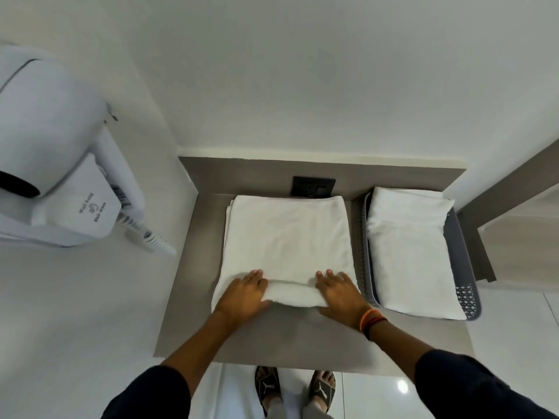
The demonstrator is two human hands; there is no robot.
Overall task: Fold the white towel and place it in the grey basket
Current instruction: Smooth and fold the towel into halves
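A white towel [287, 237] lies flat on the grey counter [187, 297], several layers thick. Its near edge is turned over into a low roll. My left hand [242, 293] grips the left end of that roll, thumb underneath and fingers on top. My right hand [340, 293] holds the right end the same way. The grey basket [459, 246] stands to the right of the towel, touching the counter's right side. A folded white towel [411, 252] fills it.
A black wall socket [313, 186] sits behind the towel on the grey backsplash. A white wall-mounted hair dryer [57, 152] with a coiled cord hangs on the left wall. A shelf edge [499, 189] juts in at the right. My sandalled feet [295, 388] stand below the counter's front edge.
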